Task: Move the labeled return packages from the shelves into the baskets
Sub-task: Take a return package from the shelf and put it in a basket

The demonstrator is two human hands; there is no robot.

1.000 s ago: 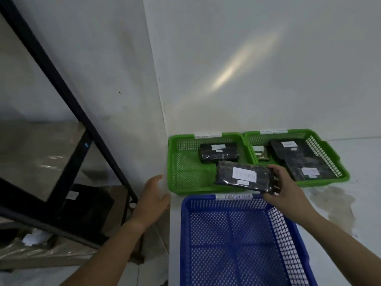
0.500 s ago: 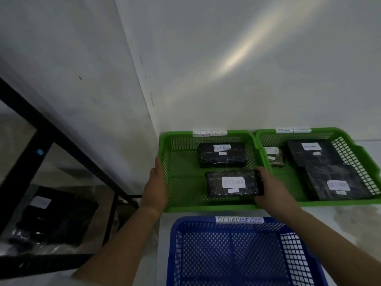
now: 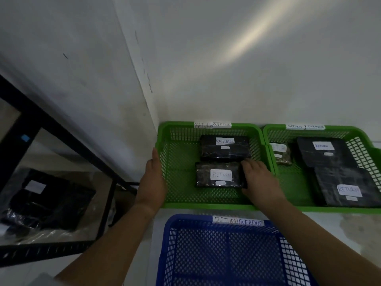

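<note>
A black wrapped package with a white RETURN label (image 3: 218, 174) lies on the floor of the left green basket (image 3: 177, 195). My right hand (image 3: 258, 180) grips its right end, fingers curled round the edge. A second black RETURN package (image 3: 224, 148) lies just behind it. My left hand (image 3: 153, 178) rests flat against the outside of the basket's left wall, fingers straight. On the dark shelf at the left sits another black package with a white label (image 3: 47, 201).
A second green basket (image 3: 299, 207) at the right holds three labelled packages. A blue basket (image 3: 206, 219) labelled RETURN OVERDUE stands in front, nearest me. A black metal shelf frame (image 3: 61, 131) stands at the left against the white wall corner.
My right hand carried the package from above the blue basket forward and down onto the left green basket's floor. My left hand moved up to the basket's left wall.
</note>
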